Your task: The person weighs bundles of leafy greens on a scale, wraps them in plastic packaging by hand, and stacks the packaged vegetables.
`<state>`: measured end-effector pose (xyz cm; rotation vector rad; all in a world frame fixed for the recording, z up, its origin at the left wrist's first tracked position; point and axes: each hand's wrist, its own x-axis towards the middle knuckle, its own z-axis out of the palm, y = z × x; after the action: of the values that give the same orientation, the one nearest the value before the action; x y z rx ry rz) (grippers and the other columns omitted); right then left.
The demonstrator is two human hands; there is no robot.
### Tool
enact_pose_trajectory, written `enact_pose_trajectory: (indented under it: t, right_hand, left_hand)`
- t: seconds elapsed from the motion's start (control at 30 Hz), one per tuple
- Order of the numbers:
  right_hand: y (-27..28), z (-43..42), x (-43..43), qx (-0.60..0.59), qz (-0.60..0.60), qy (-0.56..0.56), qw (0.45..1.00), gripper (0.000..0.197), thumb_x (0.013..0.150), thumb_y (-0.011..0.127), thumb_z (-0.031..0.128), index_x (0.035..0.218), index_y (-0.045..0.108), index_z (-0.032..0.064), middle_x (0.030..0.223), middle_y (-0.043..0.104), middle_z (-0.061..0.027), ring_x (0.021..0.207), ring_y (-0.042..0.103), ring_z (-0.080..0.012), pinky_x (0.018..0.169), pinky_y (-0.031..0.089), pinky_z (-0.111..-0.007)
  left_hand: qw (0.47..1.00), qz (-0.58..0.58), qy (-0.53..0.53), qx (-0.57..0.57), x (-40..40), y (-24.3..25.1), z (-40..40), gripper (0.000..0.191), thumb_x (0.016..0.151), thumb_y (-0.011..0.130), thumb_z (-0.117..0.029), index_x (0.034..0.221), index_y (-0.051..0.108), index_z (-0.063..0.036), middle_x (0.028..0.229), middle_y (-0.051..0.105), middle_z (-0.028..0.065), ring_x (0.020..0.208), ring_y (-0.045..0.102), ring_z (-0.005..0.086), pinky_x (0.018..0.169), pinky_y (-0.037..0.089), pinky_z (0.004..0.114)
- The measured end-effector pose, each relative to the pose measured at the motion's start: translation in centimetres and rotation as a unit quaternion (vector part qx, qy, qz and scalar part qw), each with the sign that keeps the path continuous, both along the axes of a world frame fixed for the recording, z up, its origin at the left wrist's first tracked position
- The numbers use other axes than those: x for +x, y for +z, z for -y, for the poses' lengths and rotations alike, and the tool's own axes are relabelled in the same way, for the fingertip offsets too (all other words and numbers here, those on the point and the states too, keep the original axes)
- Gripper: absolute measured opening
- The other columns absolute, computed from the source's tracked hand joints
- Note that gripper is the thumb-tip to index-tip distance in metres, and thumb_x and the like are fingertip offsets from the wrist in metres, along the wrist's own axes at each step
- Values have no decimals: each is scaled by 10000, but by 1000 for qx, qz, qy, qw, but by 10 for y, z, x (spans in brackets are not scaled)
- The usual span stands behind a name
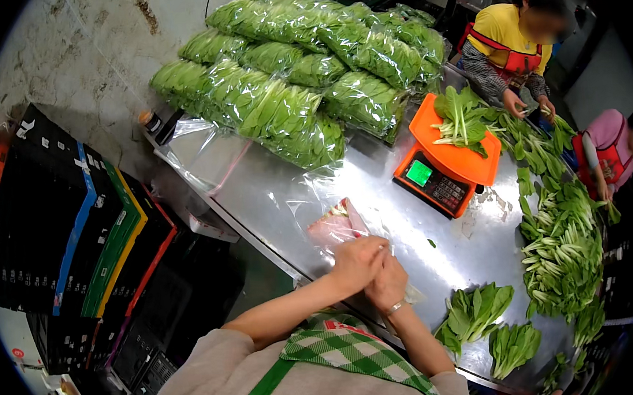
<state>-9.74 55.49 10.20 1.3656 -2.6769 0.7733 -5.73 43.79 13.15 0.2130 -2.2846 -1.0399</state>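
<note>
My left hand (pixel 356 263) and my right hand (pixel 387 285) are closed together above the table's near edge, fingers touching. Both grip a clear plastic bag (pixel 301 212), whose film spreads out beyond my knuckles and shows again below my right wrist. A pinkish printed sheet or packet (pixel 329 228), partly pale green, shows in or under the film just past my left hand. Which film each finger pinches is hidden by my hands. A light band circles my right wrist.
Clear bags of leafy greens (pixel 266 104) are piled on the metal table (pixel 272 200). An orange digital scale (pixel 436 175) holds a bunch of greens (pixel 459 118). Loose greens (pixel 562 252) line the right side, with bunches (pixel 476 313) nearer me. Two people work opposite. Stacked black crates (pixel 48 216) stand left.
</note>
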Motion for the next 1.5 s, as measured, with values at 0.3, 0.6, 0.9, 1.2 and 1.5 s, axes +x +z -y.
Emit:
enact_pose_trajectory:
  t: [0.3, 0.6, 0.9, 1.2, 1.5]
  right_hand:
    - [13, 19, -33, -240, 199, -130, 941, 697, 676, 739, 104, 1304, 444, 39, 1197, 570, -161, 1056, 584, -287, 875, 471, -360]
    - [12, 31, -57, -442, 629, -98, 632, 531, 793, 716, 134, 1242, 465, 1, 1042, 608, -84, 878, 593, -157, 764, 502, -297]
    - [-19, 55, -92, -368, 570, -60, 732, 540, 795, 722, 163, 1250, 490, -13, 1040, 624, -80, 869, 603, -141, 762, 496, -274]
    - [100, 50, -112, -94, 334, 23, 937, 414, 880, 628, 233, 1167, 551, -55, 1002, 654, -117, 842, 611, -149, 722, 486, -282]
    - [223, 62, -61, -52, -106, 82, 990, 178, 749, 709, 159, 866, 640, 45, 752, 598, -87, 728, 546, -273, 724, 387, -366]
  left_hand:
    - [980, -72, 42, -183, 38, 16, 0, 399, 650, 602, 10, 1041, 608, -68, 932, 534, 96, 871, 513, 320, 815, 365, 469]
    - [999, -7, 26, 18, 20, -16, 52, 236, 737, 580, 65, 961, 558, -6, 812, 560, 142, 741, 559, 337, 663, 452, 372]
    - [993, 6, -119, 22, 57, -4, 36, 99, 765, 609, 9, 849, 564, -18, 776, 567, 141, 693, 565, 332, 605, 457, 389]
    - [985, -51, -128, 101, 11, 77, 45, 73, 836, 507, 8, 770, 512, -24, 613, 494, 155, 559, 575, 282, 510, 429, 377]
    - [842, -113, -159, 503, -11, 101, 80, 292, 997, 411, -196, 858, 547, 22, 736, 607, 50, 667, 595, 96, 600, 497, 234]
